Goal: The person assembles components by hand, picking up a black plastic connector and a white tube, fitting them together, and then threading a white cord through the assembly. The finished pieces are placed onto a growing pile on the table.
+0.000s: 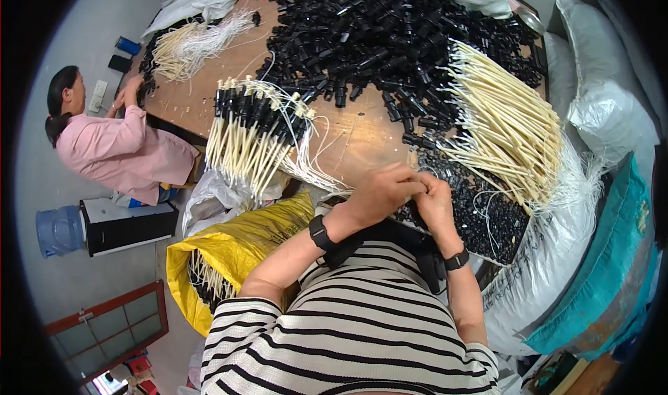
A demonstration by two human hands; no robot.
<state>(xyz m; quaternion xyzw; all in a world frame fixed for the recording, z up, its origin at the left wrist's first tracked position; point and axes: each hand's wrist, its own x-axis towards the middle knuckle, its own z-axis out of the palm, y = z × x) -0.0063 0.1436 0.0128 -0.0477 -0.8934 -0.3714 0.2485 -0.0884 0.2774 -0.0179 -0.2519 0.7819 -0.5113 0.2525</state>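
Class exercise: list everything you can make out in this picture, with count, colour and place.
Table: one, brown, centre
Black parts: too many to count, black, heaped at the table's far side
Loose rods: many, cream, table's right
Rods with black ends: many, cream and black, table's left
Small pieces: countless, black, near right corner
Rods with white strands: many, cream, far left
Yellow sack: one, yellow, near left
Teal sack: one, teal, far right
White sacks: several, white, right and top
Water bottle: one, blue, left
Co-worker: one, pink top, left
Wristbands: two, black, wrists
Left hand, right hand: one each, bare, near edge; contents unclear
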